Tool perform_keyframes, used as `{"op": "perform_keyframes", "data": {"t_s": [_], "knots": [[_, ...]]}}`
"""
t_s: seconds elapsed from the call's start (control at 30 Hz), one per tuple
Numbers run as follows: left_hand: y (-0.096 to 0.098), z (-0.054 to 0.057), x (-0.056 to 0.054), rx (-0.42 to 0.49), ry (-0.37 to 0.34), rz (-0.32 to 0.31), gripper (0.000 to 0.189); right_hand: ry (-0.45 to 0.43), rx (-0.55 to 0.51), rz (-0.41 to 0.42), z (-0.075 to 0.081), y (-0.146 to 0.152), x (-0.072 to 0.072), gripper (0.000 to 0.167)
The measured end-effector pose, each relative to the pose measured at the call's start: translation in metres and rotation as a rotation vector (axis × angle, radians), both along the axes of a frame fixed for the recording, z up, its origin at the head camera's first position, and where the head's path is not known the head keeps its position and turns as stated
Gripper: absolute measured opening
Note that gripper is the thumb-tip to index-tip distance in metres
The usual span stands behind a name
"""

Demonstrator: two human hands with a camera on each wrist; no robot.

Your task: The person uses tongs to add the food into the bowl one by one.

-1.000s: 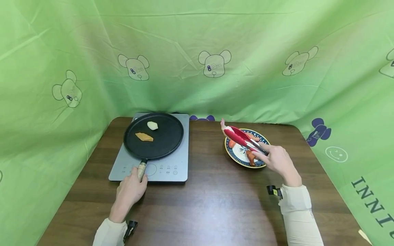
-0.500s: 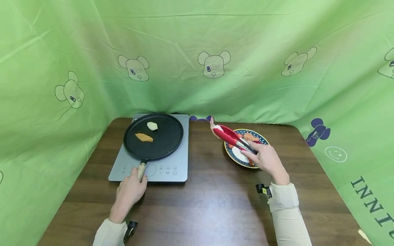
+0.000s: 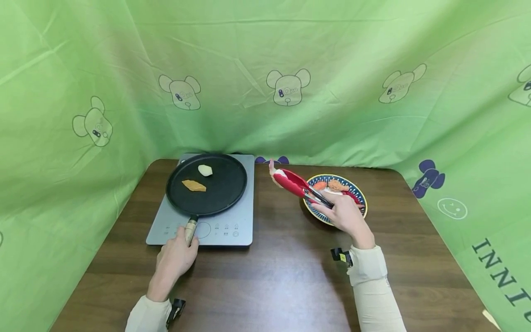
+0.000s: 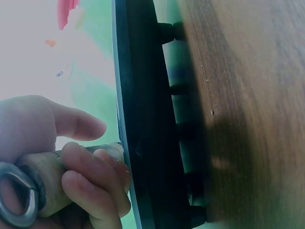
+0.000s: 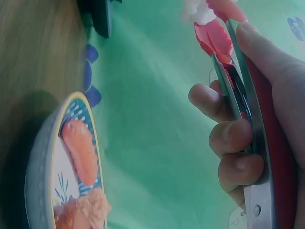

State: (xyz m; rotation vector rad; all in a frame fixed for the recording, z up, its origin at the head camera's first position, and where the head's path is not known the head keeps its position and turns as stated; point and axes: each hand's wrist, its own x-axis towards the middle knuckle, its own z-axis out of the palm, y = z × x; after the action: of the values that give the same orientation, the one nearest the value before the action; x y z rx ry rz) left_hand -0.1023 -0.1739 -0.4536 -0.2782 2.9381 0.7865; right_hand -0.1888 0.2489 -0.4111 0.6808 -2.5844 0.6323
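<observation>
My left hand (image 3: 176, 253) grips the pale handle (image 3: 191, 229) of a flat black frying pan (image 3: 224, 191); a metal ring (image 4: 31, 205) shows at the handle's end. Two food pieces lie in the pan, a flat orange-brown one (image 3: 194, 185) and a small whitish one (image 3: 205, 170). My right hand (image 3: 346, 214) holds red-tipped tongs (image 3: 293, 182), fingers wrapped round their metal arms. Between the tips is a pale, pink-ended food piece (image 3: 274, 171) that looks like a shrimp, held in the air left of the patterned plate (image 3: 318, 216).
Under the pan sits a silver induction cooktop (image 3: 244, 221). The plate bears orange sausage-like pieces (image 5: 81, 150) and a crumbly, fried-looking piece (image 3: 338, 185). A green printed cloth (image 3: 249, 92) hangs behind and beside the wooden table (image 3: 269, 276).
My right hand has moved left with the tongs and the pale piece, partly uncovering the plate's right side. My left hand and the pan stay put.
</observation>
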Motion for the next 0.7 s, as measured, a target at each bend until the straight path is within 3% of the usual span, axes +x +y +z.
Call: {"op": "perform_keyframes", "data": {"t_s": [0.27,0.4,0.6,0.7], "knots": [[0.0,-0.001,0.0,0.003,0.004,0.0,0.049,0.031,-0.013,0.061,-0.002,-0.015,-0.006,0.018],[-0.001,-0.001,0.0,0.003,0.003,-0.002,0.051,0.019,0.006,0.047,-0.001,-0.021,-0.008,0.027],[-0.001,-0.002,0.0,0.01,-0.003,0.001,0.05,-0.076,-0.009,0.041,0.001,-0.032,-0.009,0.037],[-0.001,-0.002,0.0,0.009,0.001,0.0,0.05,-0.066,-0.023,0.062,0.0,-0.035,-0.011,0.039]]}}
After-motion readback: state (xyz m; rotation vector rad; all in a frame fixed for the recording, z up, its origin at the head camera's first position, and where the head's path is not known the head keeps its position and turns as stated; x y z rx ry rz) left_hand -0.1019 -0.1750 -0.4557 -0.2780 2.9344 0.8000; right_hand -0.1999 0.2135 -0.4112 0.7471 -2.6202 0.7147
